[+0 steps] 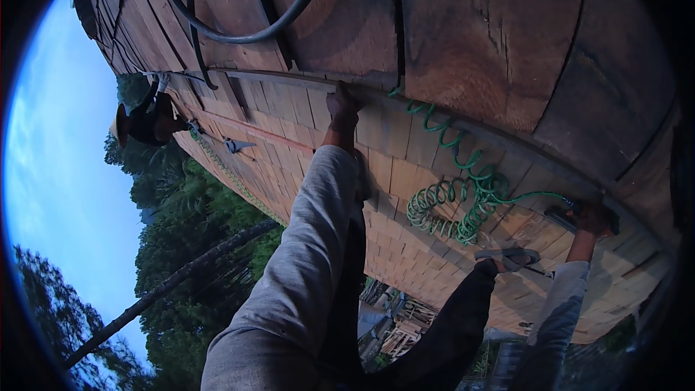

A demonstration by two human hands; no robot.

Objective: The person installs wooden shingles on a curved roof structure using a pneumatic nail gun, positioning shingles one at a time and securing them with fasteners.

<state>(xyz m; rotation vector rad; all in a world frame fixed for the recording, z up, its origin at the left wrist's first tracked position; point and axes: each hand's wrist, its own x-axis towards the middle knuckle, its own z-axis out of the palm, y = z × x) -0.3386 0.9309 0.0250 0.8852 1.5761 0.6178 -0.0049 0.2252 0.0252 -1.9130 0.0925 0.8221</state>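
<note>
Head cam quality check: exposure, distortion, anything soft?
Head view: dim, bluish light with the sky brightest; fisheye bends the shingle roof edges and blacks out the corners; left hand fairly sharp, right hand and green coiled hose dark and softer near the rim.

The wooden batten [434,112] is a long, thin, weathered strip lying across the shingled roof, curving in the fisheye view from the upper left down toward the right. The left hand [340,105] grips its edge near the middle. The dark tool [575,216] (its exact kind is hard to tell) sits under the right hand [592,219], with 1 green coiled hose [463,203] attached, looping over the shingles just below the batten.
</note>
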